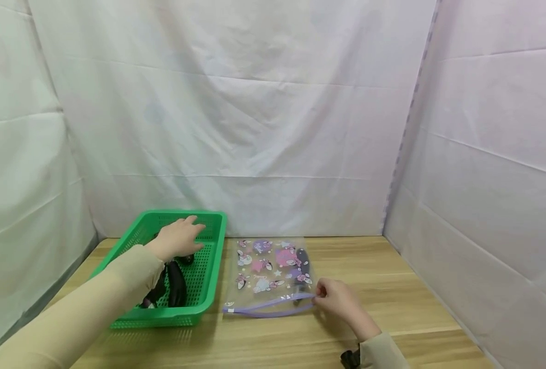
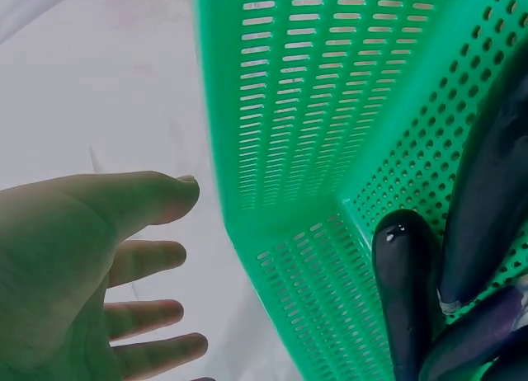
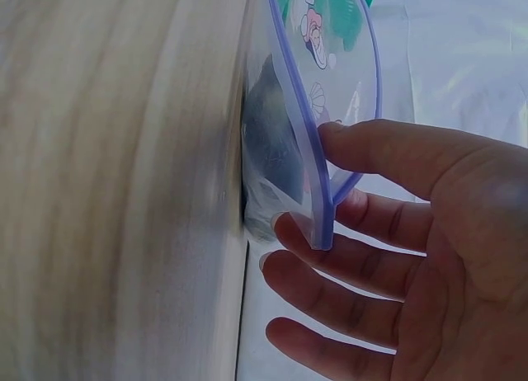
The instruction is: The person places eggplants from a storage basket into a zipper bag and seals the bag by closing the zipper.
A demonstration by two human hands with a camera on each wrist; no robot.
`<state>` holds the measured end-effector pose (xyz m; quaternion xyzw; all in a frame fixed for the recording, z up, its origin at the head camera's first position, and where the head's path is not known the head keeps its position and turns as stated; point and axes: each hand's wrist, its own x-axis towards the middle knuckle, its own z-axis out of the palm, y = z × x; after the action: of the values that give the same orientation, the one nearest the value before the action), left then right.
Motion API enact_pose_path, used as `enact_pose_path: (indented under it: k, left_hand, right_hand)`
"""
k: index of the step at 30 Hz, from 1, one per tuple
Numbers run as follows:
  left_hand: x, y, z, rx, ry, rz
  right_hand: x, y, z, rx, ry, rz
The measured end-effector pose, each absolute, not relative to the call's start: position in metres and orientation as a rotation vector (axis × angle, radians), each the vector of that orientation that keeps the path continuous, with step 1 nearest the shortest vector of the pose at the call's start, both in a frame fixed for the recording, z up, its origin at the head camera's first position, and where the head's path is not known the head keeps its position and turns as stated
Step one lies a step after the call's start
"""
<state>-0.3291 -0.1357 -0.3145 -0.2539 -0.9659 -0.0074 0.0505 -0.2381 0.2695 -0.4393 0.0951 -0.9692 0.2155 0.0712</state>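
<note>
While the right hand (image 1: 341,302) is pinching its near right corner, a printed bag (image 1: 269,277) is lying on the worktop (image 1: 420,318), a dark object (image 1: 304,258) showing inside. Farther off, the left hand (image 1: 178,239) is hovering, fingers (image 2: 150,262) spread, above a green basket (image 1: 219,256) holding eggplants (image 1: 177,285). White cloth (image 1: 263,133) is hanging behind.

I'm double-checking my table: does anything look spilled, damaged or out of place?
Nothing stands out: the eggplants lie inside the green basket, and the printed bag pinched by the right hand shows no obvious tear.
</note>
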Motion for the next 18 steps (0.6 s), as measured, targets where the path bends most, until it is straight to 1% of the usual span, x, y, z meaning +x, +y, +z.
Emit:
enact_pose_path:
  k: [18]
  left_hand:
    - [-0.343,-0.136,-0.32,-0.708,-3.052,-0.105]
  right_hand:
    - [-0.238,0.268,-0.439,0.278,-2.914,0.639]
